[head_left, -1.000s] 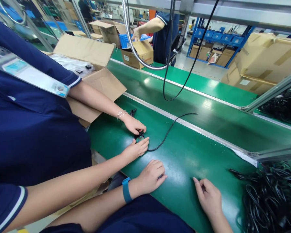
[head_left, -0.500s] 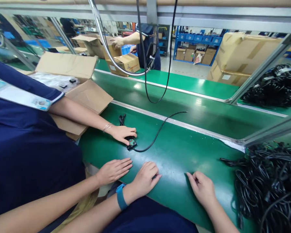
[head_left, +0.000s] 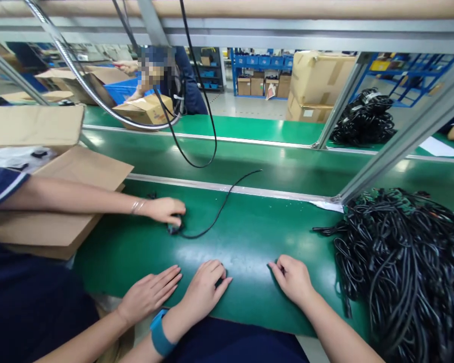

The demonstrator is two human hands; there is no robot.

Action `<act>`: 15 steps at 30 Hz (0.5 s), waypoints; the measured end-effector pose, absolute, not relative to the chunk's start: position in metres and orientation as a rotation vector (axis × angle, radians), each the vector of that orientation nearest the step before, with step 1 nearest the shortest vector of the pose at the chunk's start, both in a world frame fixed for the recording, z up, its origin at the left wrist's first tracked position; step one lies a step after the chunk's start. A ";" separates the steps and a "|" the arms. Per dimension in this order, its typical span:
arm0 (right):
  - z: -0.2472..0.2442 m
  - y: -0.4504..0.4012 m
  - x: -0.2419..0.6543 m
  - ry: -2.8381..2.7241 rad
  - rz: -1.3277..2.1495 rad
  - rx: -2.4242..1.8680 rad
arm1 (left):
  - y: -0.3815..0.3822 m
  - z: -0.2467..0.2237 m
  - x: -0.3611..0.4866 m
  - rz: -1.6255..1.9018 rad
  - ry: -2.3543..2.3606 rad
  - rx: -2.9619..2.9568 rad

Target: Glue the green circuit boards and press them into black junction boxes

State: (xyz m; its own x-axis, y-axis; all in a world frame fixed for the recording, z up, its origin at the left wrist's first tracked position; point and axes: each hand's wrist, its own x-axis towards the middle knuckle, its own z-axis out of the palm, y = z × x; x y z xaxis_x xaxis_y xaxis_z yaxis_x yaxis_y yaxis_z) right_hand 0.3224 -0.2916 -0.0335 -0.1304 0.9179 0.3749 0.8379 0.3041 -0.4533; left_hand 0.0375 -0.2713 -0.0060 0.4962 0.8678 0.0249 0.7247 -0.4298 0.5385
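My left hand (head_left: 207, 286), wearing a teal wristband (head_left: 161, 335), rests on the green work surface (head_left: 245, 302). Its fingers bend loosely and the thumb stands apart; I see nothing held. To the right, my right hand (head_left: 294, 280) lies on the same surface with fingers curled in and thumb forward, no object showing. Beyond my left hand, a co-worker's hand (head_left: 165, 210) grips a small dark part with a circuit board (head_left: 174, 228), mostly covered by the fingers. A black cable (head_left: 221, 207) runs from it. The co-worker's other hand (head_left: 151, 296) lies flat beside my left hand.
A large heap of black cables (head_left: 404, 272) sits right of my right hand. An opened cardboard box (head_left: 79, 176) stands at the left. Metal posts (head_left: 397, 116) and a hanging black cable (head_left: 214, 131) are ahead. Another person (head_left: 191, 85) works behind the bench.
The view has swung right, so the heap of cables shows more fully. Both my hands stay in place on the surface. The co-worker's hand remains at the circuit-board part.
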 end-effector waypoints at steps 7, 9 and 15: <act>-0.035 -0.294 0.322 -1.995 0.169 -1.527 | -0.253 0.023 0.041 0.160 1.288 2.265; -0.036 -0.294 0.322 -2.004 0.154 -1.503 | -0.247 0.037 0.049 0.000 1.274 2.301; -0.034 -0.297 0.323 -2.021 0.136 -1.438 | -0.220 0.090 0.091 -0.260 1.288 2.456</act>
State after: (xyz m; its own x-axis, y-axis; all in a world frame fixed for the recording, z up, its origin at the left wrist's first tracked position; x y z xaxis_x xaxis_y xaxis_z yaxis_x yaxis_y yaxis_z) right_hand 0.3230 -0.2969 -0.0344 -0.1912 0.8771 0.4407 0.8102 0.3944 -0.4335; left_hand 0.0909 -0.2202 0.0898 0.5688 0.7573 -0.3208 0.8224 -0.5229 0.2241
